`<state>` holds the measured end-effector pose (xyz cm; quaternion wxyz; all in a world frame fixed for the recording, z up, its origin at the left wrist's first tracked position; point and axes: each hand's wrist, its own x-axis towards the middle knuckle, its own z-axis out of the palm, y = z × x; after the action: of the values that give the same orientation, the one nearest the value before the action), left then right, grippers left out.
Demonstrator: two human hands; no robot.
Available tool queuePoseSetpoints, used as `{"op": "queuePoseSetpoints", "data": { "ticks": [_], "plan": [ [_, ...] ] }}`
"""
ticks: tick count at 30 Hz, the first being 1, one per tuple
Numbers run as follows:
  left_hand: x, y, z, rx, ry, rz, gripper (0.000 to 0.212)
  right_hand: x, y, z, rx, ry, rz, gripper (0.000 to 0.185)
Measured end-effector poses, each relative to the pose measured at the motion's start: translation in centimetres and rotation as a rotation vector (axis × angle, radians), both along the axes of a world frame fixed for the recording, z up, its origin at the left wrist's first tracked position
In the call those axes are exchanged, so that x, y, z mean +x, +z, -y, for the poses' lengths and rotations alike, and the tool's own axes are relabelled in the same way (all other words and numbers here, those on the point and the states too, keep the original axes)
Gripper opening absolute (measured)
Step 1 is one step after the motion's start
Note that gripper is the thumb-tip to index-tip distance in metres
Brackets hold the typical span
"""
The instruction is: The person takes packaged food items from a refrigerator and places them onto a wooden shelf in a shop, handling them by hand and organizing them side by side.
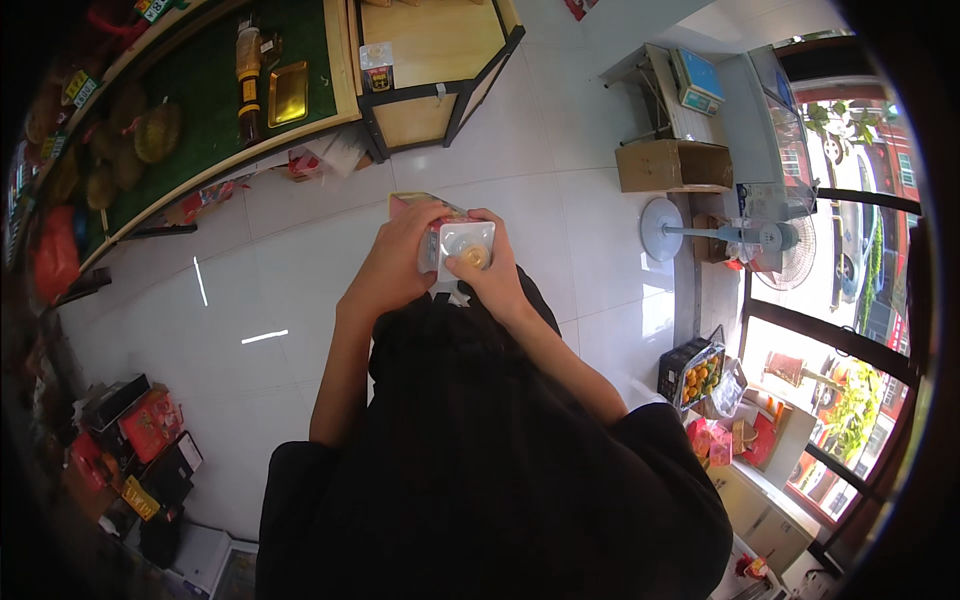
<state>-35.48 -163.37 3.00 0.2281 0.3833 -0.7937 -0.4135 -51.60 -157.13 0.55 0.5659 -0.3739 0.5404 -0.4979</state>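
Note:
Between my two hands, in front of my body, is a clear plastic package (454, 238) with a round gold-coloured piece near one end. My left hand (397, 255) wraps around its left side, the fingers over the top. My right hand (491, 266) holds the right side, with the thumb lying by the gold-coloured piece. A pinkish, yellow-edged part (401, 201) shows beyond my left fingers; whether it belongs to the package I cannot tell. A similar clear package (376, 66) with a dark and red label sits on the corner of a wooden display stand.
A green-lined display shelf (202, 150) with durians (159, 133), a gold tray (288, 94) and a bottle (248, 82) runs along the upper left. On the right are a cardboard box (646, 166), a standing fan (661, 229) and a crate of orange fruit (699, 380). Boxes (150, 424) stand lower left.

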Motion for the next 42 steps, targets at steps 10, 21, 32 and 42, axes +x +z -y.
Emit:
{"op": "queuePoseSetpoints", "data": {
  "ticks": [10, 21, 32, 42],
  "plan": [
    [-0.4, -6.3, 6.4, 0.206, 0.436, 0.444, 0.077, -10.5, -8.2, 10.2, 0.022, 0.062, -0.06, 0.063],
    [-9.7, -10.0, 17.9, 0.205, 0.39, 0.692, 0.073, -19.0, -8.1, 16.8, 0.081, -0.262, 0.031, 0.065],
    [-10.2, -11.6, 27.5, 0.585, 0.953, 0.089, 0.087, -22.3, -7.3, 23.0, 0.127, -0.21, -0.05, 0.064],
    [-6.6, -13.7, 34.8, 0.542, 1.012, 0.016, 0.086, -15.3, -9.9, 35.3, 0.112, -0.067, -0.21, 0.067]
  ]
}}
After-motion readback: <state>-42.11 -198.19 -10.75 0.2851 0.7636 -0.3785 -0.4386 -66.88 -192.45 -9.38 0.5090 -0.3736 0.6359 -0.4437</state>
